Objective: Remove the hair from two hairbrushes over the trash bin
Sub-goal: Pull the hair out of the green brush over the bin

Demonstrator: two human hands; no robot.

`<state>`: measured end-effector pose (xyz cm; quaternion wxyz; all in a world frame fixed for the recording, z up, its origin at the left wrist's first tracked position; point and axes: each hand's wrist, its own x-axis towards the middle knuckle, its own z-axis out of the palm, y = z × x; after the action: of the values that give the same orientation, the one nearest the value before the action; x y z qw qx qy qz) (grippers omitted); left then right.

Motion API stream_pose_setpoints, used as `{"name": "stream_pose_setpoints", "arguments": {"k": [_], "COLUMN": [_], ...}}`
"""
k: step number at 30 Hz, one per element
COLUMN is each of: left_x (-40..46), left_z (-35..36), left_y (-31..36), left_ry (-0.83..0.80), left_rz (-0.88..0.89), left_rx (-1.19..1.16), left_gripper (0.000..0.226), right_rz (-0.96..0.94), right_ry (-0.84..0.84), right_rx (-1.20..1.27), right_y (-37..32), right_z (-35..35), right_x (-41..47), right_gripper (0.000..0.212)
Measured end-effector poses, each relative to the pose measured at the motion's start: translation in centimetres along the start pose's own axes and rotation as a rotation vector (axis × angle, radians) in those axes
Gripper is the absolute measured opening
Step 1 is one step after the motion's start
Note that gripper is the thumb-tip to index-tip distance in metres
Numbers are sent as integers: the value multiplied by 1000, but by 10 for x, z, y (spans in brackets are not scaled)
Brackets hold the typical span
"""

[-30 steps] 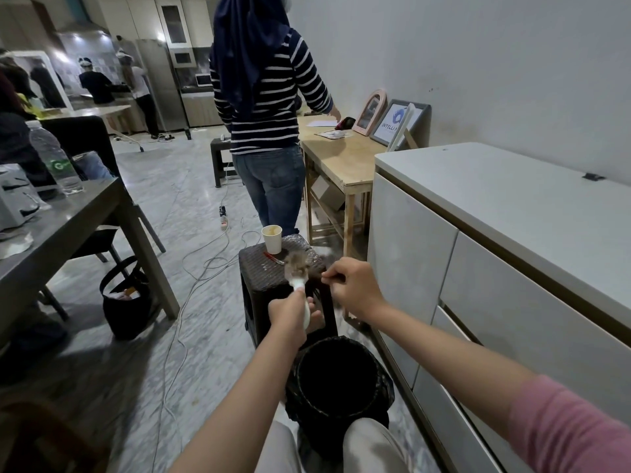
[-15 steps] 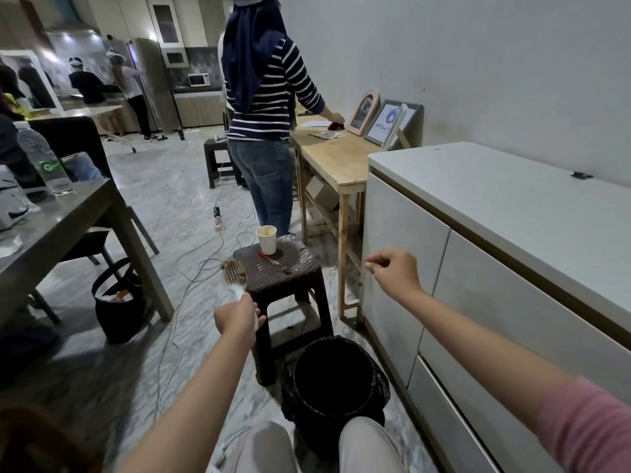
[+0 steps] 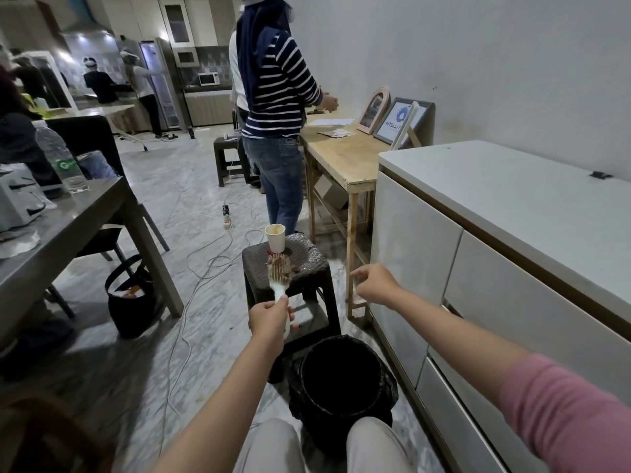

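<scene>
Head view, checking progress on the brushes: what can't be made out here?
- Right hand: fingertips blurred by motion; any pinched hair unreadable.
- Trash bin: inside too dark to see.
- Hairbrush in the left hand: bristle detail too small.
- Second brush: not identifiable.

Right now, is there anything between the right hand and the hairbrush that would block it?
Nothing visible does. The right hand is in open air beside the hairbrush, which the left hand holds up by its handle.

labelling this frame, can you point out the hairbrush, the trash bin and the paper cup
hairbrush (image 3: 279,270): head view, on the hair-clogged bristle head.
trash bin (image 3: 384,397): head view, on the black liner at its right rim.
paper cup (image 3: 276,241): head view, on its white side wall.
</scene>
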<state>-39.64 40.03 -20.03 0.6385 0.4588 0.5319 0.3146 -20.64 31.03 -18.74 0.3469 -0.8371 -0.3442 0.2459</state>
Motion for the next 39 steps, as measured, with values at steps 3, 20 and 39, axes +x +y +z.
{"name": "stream_pose_setpoints", "arguments": {"k": [3, 20, 39], "left_x": [-3, -32, -34], "left_z": [0, 17, 9], "left_y": [-1, -20, -14], "left_ry": [-60, -318, -221], "left_rz": [-10, 107, 180], "left_rx": [1, 193, 121], "left_gripper": [23, 15, 22], "right_rz": [-7, -103, -122], "right_ry": [25, 152, 376], "right_rx": [13, 317, 191], "right_y": [-2, -32, -32], "right_z": [0, 14, 2], "right_x": [1, -1, 3], "right_gripper": [52, 61, 20]}}
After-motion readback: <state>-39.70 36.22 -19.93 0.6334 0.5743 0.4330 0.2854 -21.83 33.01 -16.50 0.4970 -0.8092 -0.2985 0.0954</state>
